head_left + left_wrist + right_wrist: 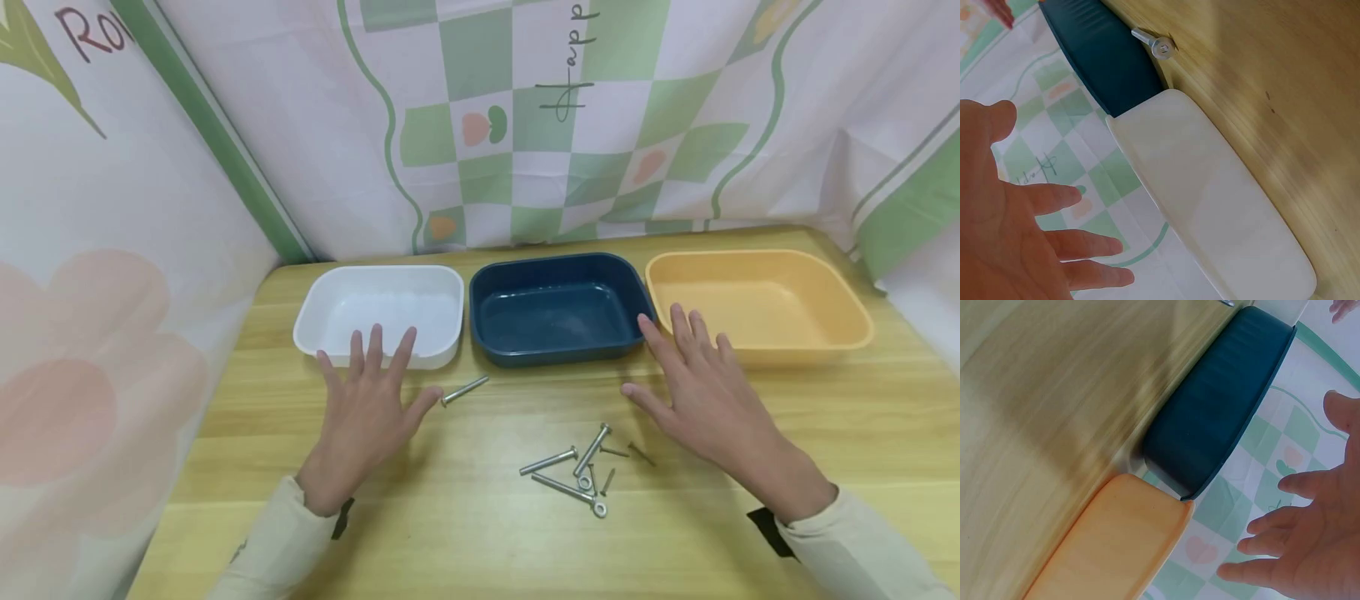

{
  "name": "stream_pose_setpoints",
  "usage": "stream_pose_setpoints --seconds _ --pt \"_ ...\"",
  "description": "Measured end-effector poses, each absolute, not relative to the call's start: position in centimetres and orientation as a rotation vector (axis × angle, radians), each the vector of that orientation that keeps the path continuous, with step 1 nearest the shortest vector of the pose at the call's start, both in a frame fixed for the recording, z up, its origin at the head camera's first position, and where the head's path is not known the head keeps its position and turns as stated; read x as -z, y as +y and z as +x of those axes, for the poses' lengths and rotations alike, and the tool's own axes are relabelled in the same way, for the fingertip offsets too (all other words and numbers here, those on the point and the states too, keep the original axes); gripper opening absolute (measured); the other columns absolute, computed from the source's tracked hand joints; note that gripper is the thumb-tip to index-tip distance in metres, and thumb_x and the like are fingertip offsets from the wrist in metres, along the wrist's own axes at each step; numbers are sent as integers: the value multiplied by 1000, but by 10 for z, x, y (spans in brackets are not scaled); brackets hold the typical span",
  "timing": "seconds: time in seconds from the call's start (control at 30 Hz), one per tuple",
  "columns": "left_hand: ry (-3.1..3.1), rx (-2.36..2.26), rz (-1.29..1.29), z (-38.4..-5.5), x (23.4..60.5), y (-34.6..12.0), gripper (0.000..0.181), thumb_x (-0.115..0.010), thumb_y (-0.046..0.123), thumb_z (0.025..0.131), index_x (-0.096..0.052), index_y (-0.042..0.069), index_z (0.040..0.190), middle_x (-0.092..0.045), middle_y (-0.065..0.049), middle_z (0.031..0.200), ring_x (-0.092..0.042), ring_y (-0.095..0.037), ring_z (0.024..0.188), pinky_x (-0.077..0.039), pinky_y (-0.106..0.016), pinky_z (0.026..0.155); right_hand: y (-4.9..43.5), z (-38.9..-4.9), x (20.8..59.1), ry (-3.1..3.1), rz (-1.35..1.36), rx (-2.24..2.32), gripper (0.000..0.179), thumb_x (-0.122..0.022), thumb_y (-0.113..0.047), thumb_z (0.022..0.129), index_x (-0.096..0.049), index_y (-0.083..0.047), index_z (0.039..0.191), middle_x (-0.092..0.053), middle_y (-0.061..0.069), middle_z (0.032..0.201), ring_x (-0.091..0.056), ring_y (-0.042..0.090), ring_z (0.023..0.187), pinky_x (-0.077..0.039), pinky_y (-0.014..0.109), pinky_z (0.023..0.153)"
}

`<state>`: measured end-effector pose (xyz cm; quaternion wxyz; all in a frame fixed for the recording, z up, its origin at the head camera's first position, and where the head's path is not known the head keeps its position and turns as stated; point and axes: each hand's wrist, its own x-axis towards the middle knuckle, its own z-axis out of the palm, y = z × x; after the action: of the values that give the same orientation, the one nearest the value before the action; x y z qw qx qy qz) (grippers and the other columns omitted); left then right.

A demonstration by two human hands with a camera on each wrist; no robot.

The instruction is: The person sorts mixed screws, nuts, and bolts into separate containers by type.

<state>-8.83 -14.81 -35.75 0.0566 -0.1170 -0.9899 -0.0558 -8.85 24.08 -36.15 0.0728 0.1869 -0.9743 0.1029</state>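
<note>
My left hand (pixel 363 421) hovers with spread fingers in front of the white tray (pixel 352 304), its fingertips overlapping the near rim in the head view. Close to that thumb lies a single metal bolt (pixel 465 390); the left wrist view shows the socket in its head (pixel 1162 47). Fingers apart and holding nothing, my right hand (pixel 708 400) is over the near side of the yellow tray (pixel 765 308), beside the dark blue tray (pixel 555 317). Between the hands is a loose group of several bolts (pixel 550 462), small screws (pixel 608 482) and ring-shaped metal pieces (pixel 600 508).
The three trays stand in a row along the back of the wooden table (pixel 450 533), with nothing seen inside them. Behind them hangs a checked green-and-white cloth (pixel 480 58). Another printed cloth (pixel 172 208) hangs along the left side.
</note>
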Motion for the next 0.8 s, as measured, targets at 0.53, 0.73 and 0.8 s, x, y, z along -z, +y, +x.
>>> stream_pose_setpoints --seconds 0.53,0.73,0.8 --pt "-2866 142 -366 -95 356 -160 83 -61 61 92 -37 14 156 -46 -30 144 -37 -54 134 -15 -76 104 235 -88 357 -2809 569 -402 88 -75 -40 89 -32 -5 156 -32 34 152 -43 54 127 -44 66 85" --pt "-2755 183 -406 -98 356 -165 80 -67 59 88 -48 8 148 -59 -29 130 -48 -50 126 -25 -72 103 232 -88 358 -2660 599 -449 77 -81 -32 83 -49 -4 147 -47 28 144 -52 51 118 -47 63 81" --pt "-2690 199 -429 -99 357 -167 78 -71 56 86 -54 5 142 -63 -28 122 -54 -47 118 -30 -71 101 231 -88 359 -2617 616 -466 73 -81 -31 82 -52 -4 143 -50 26 141 -53 50 118 -47 63 82"
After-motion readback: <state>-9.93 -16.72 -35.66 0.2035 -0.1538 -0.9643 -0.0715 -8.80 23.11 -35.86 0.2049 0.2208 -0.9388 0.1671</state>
